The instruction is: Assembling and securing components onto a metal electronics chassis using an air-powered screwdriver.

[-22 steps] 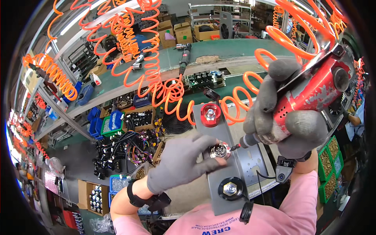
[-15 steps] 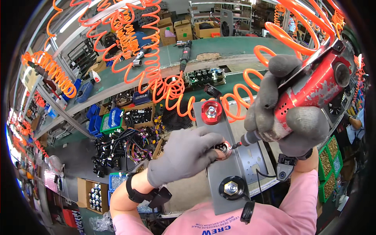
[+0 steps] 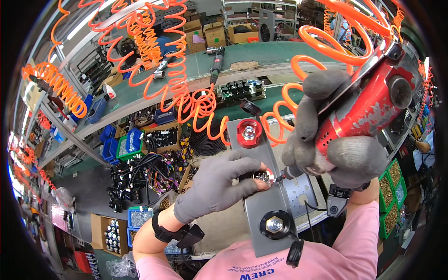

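Note:
My gloved left hand (image 3: 217,184) pinches the rim of a small round fitting (image 3: 267,176) with thumb and fingertips, at the middle of a grey metal panel (image 3: 268,203). Wrapped round a worn red air screwdriver (image 3: 364,116) is my gloved right hand (image 3: 301,140). The driver's bit (image 3: 280,178) points left at the fitting's right edge; whether it sits on a screw is too small to tell. A red terminal (image 3: 249,133) with a metal stud sits at the panel's far end. Near me is a black terminal (image 3: 274,225) with a brass-coloured nut.
Orange coiled air hoses (image 3: 200,105) hang over the bench, one beside the driver. Cable bundles (image 3: 161,175) and blue bins (image 3: 111,148) lie to the left. Green bins of small hardware (image 3: 389,198) stand at right. Another air tool (image 3: 217,65) rests on the far shelf.
The right hand and the driver have shifted slightly left and down, with the bit still at the fitting. The left hand's fingers have moved a little on the rim.

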